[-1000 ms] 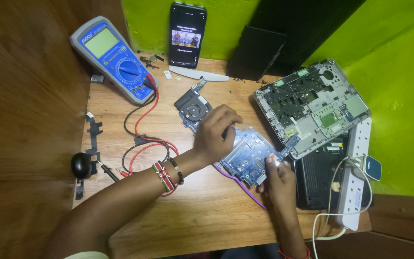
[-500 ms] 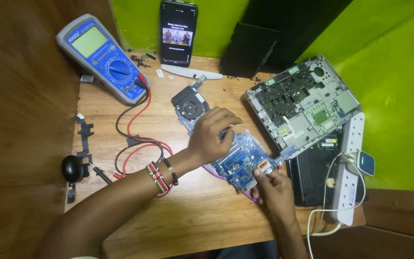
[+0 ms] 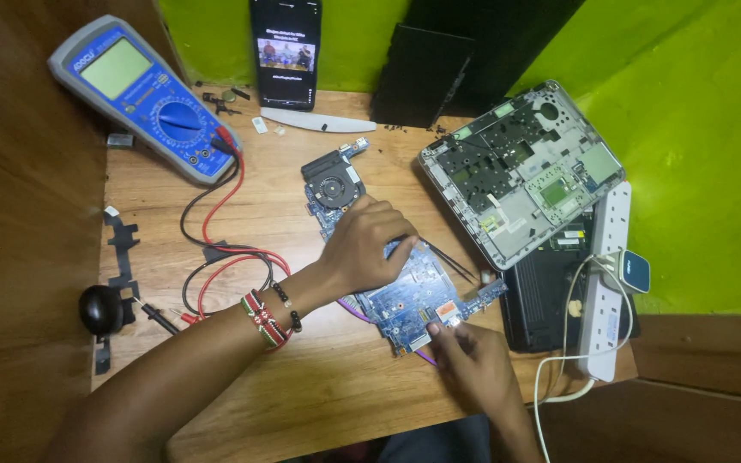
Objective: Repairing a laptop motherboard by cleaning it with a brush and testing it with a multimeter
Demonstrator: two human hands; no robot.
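Observation:
A blue laptop motherboard (image 3: 413,300) with a black fan (image 3: 334,183) at its far end lies in the middle of the wooden table (image 3: 319,386). My left hand (image 3: 366,244), with beaded bracelets on the wrist, rests on the board and grips thin black tweezers (image 3: 454,261) whose tips point right. My right hand (image 3: 473,369) is at the board's near corner, fingertips pinched on its edge beside a small orange-marked part (image 3: 446,310).
A blue multimeter (image 3: 143,94) with red and black leads (image 3: 225,249) sits far left. A phone (image 3: 286,51) leans on the green wall. An opened laptop shell (image 3: 521,171), a black base (image 3: 551,300) and a white power strip (image 3: 611,274) lie right.
The view has drifted, so everything sits slightly lower and further left. Both hands stay on the motherboard; my right fingertips have slid a little along its near edge.

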